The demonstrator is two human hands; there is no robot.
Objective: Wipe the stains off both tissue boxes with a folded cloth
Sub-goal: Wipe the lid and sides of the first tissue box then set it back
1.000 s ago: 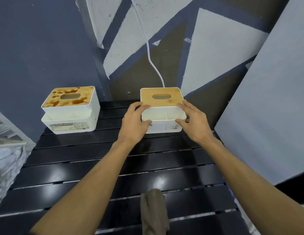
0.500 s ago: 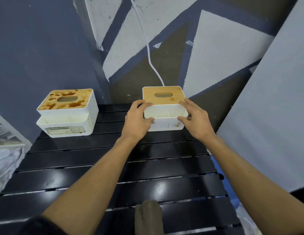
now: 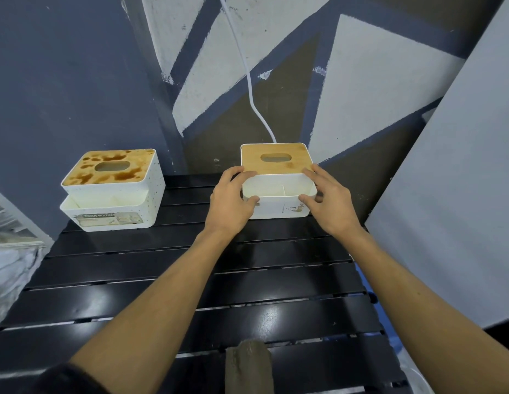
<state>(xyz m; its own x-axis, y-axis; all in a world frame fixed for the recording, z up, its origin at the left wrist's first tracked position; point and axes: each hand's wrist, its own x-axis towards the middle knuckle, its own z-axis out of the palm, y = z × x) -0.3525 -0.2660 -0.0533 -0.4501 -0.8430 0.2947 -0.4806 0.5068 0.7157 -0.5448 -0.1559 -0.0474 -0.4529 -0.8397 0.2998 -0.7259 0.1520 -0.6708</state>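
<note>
Tissue box [image 3: 277, 166] at right is gripped, loosely it seems, between left hand [image 3: 230, 204] and right hand [image 3: 331, 204].

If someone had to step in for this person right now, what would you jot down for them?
Hands: the left hand grips the left side of the right tissue box; the right hand grips its right side.
Things: that box stands on the black slatted table near the wall. The left tissue box stands apart at the back left. The folded cloth lies at the table's near edge, in neither hand.
Done: the right box's lid looks nearly clean.
Left: brown stains cover the left box's lid, and smudges show on the right box's front. Pick up the cloth and wipe both.
</note>
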